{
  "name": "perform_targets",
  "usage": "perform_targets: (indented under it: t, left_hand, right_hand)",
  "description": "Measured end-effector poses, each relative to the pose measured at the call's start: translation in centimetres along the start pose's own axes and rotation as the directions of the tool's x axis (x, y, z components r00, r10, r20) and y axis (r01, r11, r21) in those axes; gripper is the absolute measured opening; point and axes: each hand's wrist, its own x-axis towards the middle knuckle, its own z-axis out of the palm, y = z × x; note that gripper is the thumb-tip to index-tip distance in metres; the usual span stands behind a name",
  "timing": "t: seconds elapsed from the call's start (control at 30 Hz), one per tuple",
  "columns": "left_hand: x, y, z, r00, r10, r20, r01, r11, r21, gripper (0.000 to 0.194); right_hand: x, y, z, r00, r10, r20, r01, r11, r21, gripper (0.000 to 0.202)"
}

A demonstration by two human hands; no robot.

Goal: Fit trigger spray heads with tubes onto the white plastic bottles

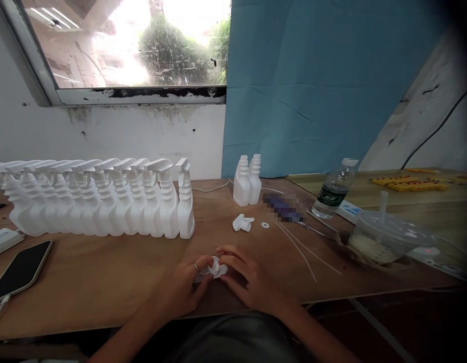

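Observation:
Near the table's front edge, a small white plastic part point(217, 268) is between my two hands. My left hand point(188, 285), with a ring on one finger, pinches it from the left. From the right, the thumb and fingers of my right hand point(248, 277) close on the same part. Beyond my hands lie a white spray head piece point(242, 223) and a small white washer point(265, 225). Two white bottles without tops point(241, 184) stand farther back. On the left is a long row of white spray bottles point(105, 206) with heads on.
A phone point(21, 269) with a cable lies at the left. To the right are thin white tubes point(299, 247), a blurred purple object point(283, 207), a water bottle point(334, 190) and a lidded clear bowl point(388, 237) with a straw. A wall stands behind the table.

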Motion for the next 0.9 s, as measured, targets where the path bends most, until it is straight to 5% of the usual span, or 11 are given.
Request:
perform_targets:
  t: [0.17,0.57,0.7,0.8,0.9]
  left_hand:
    - [0.0,0.0,-0.3,0.999,0.039,0.023,-0.041,0.991,0.131,0.027]
    - [-0.1,-1.0,0.5,0.999,0.007,0.053,-0.014,0.989,0.145,0.024]
    - [-0.3,-1.2,0.9,0.996,-0.086,-0.006,0.086,0.987,0.133,0.025]
    - [-0.3,-0.9,0.8,0.997,-0.082,0.002,0.081,0.988,0.129,0.034]
    - [0.0,-0.3,0.3,0.997,-0.034,0.064,0.025,0.99,0.139,0.036]
  right_hand:
    - [0.2,0.2,0.7,0.998,-0.021,0.066,0.028,0.994,-0.106,0.032]
    - [0.3,0.0,0.6,0.999,0.029,0.032,-0.03,1.0,0.004,0.023]
    - [-0.4,1.6,-2.3,0.983,0.112,-0.147,-0.135,0.978,-0.16,0.03]
    - [-1.8,4.3,-5.9,0.898,0.236,-0.372,-0.387,0.827,-0.408,0.02]
    - [-3.7,6.8,-9.1,0.799,0.429,-0.422,-0.6,0.516,-0.612,0.02]
